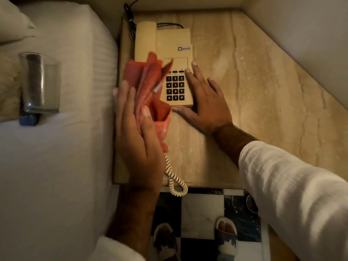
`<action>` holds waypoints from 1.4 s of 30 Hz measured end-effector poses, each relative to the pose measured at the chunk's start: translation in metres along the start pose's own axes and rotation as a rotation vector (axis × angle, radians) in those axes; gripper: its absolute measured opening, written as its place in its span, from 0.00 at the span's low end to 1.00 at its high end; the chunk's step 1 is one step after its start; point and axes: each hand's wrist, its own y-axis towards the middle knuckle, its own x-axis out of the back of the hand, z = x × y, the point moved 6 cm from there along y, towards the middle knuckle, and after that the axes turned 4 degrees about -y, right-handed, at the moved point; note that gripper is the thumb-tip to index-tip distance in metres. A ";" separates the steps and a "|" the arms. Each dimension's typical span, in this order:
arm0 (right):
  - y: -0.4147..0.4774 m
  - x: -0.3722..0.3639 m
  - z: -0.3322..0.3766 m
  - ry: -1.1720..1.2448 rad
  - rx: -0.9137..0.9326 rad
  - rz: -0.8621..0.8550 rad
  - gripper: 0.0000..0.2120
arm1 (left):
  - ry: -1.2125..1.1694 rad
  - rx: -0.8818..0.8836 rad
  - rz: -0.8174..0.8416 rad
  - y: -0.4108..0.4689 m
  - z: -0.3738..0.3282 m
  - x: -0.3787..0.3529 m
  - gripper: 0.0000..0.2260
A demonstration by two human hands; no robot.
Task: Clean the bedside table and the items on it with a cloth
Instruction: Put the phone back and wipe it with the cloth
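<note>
One head-worn view — looking steeply down, close, over the beige marble tabletop [235, 91] beside the white bed [56, 157].

Checkered floor [202, 210], white bed [56, 147]

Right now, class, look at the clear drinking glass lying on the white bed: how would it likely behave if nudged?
The clear drinking glass lies on its side, so it would probably roll. The soft white bed may slow it. Being glass, it is likely fragile and smooth to grip.

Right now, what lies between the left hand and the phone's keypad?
In the head view, only the red cloth, held by the left hand, lies between it and the keypad.
</note>
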 end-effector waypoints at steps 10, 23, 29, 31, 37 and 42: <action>-0.001 0.000 0.002 -0.047 0.016 0.015 0.48 | 0.581 -0.189 0.378 0.125 0.037 -0.112 0.24; 0.000 -0.002 0.001 -0.106 0.012 0.008 0.49 | 0.670 -0.070 0.497 0.091 0.045 -0.078 0.32; -0.002 0.002 0.003 -0.096 0.016 -0.013 0.46 | 0.484 0.107 0.546 -0.021 0.029 -0.045 0.29; -0.004 0.005 0.006 -0.050 0.029 0.012 0.43 | 0.444 0.108 0.515 -0.045 0.020 -0.053 0.25; -0.081 0.031 -0.036 -0.175 -0.268 -0.059 0.35 | 0.496 -0.042 0.611 -0.080 0.021 -0.095 0.24; -0.124 0.036 -0.056 -0.356 -0.352 0.015 0.36 | 0.693 -0.149 0.714 -0.105 0.035 -0.108 0.29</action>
